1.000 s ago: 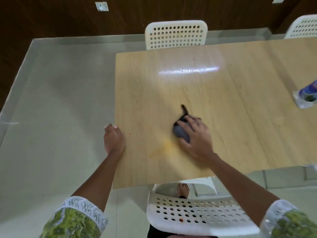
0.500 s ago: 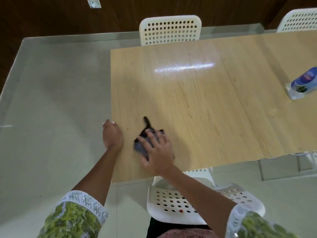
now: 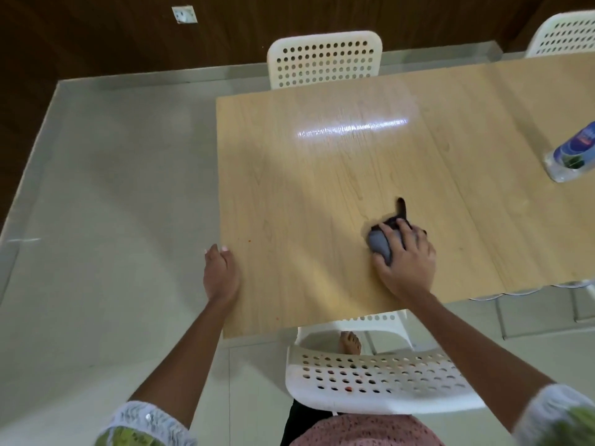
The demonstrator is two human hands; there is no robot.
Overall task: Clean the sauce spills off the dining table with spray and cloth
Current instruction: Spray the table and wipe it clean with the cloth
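A light wooden dining table (image 3: pixel 322 175) fills the middle of the view. My right hand (image 3: pixel 407 259) presses a bunched dark grey cloth (image 3: pixel 380 241) flat on the tabletop near the front edge; a dark corner of the cloth sticks out behind my fingers. My left hand (image 3: pixel 220 273) rests on the table's left edge, fingers curled over it, holding nothing. A tiny red sauce speck (image 3: pixel 249 240) lies just right of that hand. The spray bottle (image 3: pixel 574 154), clear with a blue label, lies on its side at the far right of the table.
A white perforated chair (image 3: pixel 325 59) stands at the table's far side, another (image 3: pixel 563 33) at the back right. A third white chair (image 3: pixel 376 378) is tucked in front of me, with red specks on it. Pale tiled floor (image 3: pixel 112 188) lies to the left.
My right hand swept the cloth left toward my left hand, then back right to the middle of the front edge. The faint orange smear seen earlier is gone. My left hand stayed put.
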